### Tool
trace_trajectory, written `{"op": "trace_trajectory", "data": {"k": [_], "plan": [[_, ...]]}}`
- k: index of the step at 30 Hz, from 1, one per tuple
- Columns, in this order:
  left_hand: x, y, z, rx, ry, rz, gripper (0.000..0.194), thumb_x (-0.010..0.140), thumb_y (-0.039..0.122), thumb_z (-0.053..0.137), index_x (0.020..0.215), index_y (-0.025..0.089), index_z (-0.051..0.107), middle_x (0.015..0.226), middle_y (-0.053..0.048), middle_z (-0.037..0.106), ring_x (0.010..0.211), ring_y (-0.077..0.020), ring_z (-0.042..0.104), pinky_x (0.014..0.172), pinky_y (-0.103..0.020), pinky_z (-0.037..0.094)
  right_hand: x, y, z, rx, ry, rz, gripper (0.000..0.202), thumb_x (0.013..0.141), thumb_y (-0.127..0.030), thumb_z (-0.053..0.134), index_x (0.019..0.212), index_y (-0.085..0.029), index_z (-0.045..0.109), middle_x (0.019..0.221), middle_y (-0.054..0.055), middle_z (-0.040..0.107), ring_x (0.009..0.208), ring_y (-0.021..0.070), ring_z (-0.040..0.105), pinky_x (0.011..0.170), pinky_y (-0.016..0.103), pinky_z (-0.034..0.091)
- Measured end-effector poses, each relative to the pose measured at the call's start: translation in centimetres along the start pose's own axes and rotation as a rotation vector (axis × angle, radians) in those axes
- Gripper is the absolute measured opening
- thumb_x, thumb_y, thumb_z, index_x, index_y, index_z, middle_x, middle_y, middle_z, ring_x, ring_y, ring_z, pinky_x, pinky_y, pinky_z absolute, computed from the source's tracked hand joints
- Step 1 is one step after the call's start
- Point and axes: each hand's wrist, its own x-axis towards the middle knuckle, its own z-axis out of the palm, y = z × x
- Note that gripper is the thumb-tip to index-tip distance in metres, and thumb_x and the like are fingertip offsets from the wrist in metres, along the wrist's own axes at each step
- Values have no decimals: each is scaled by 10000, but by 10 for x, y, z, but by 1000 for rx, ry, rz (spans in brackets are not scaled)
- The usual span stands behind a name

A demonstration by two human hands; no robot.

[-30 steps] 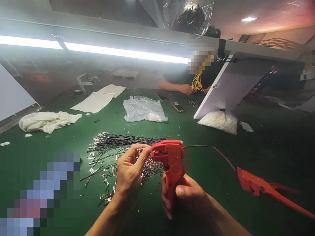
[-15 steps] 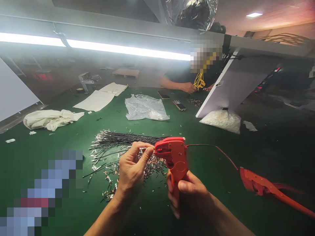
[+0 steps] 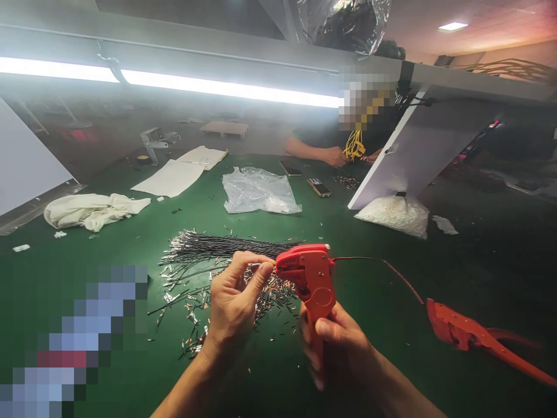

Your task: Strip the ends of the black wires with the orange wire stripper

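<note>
My right hand (image 3: 343, 339) is wrapped around the handle of a red wire stripper (image 3: 319, 278), its head pointing left. My left hand (image 3: 237, 296) pinches a thin wire (image 3: 256, 265) between thumb and forefinger, right at the stripper's jaws. A silvery bit shows by the fingertips; the rest of the wire is hidden by the fingers and the tool. Behind my hands lies a bundle of black wires (image 3: 217, 245) with silvery terminals at the left ends. Cut wire scraps and loose terminals (image 3: 272, 296) are strewn beneath and around my left hand.
A second red hand tool (image 3: 470, 328) lies at the right, a thin reddish cord (image 3: 391, 264) running towards it. Farther back are a clear plastic bag (image 3: 261, 191), a white cloth (image 3: 96, 212), papers (image 3: 174, 177) and a filled bag (image 3: 394, 215). Across the table, a person holds yellow wires (image 3: 354, 145).
The stripper has shifted slightly right and its jaw parts look moved. My left hand keeps its pinch in nearly the same place. The whole view has drifted a little.
</note>
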Motion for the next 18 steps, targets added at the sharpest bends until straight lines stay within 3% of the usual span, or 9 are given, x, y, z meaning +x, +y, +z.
{"op": "trace_trajectory", "data": {"k": [3,6,12,18], "plan": [[0,3,-3,68,0,-13,140,841,345,696,808,209,703,769,-9,634,725,-154,555,687,-276,420,1,0,-2,-24,21,-30,393,834,-515,659,724,-149,565,437,-47,549,269,47,394,285,156,401],[0,6,-7,178,-12,1,191,848,394,678,781,215,685,747,-13,637,700,-165,555,663,-288,399,3,0,-4,-58,14,-60,397,823,-507,688,709,-143,580,396,-37,557,259,55,407,291,156,380],[0,5,-9,314,-64,54,432,929,518,506,636,223,622,602,-5,589,605,-168,491,669,-316,335,3,4,-7,-59,18,-55,400,833,-502,673,691,-137,590,387,-47,533,240,60,391,260,160,355],[-1,0,-7,371,-59,75,405,949,433,484,614,223,572,569,9,593,592,-173,481,721,-335,305,1,2,-3,17,-64,2,363,842,-489,649,844,-127,621,576,16,628,437,122,582,425,231,507]]}}
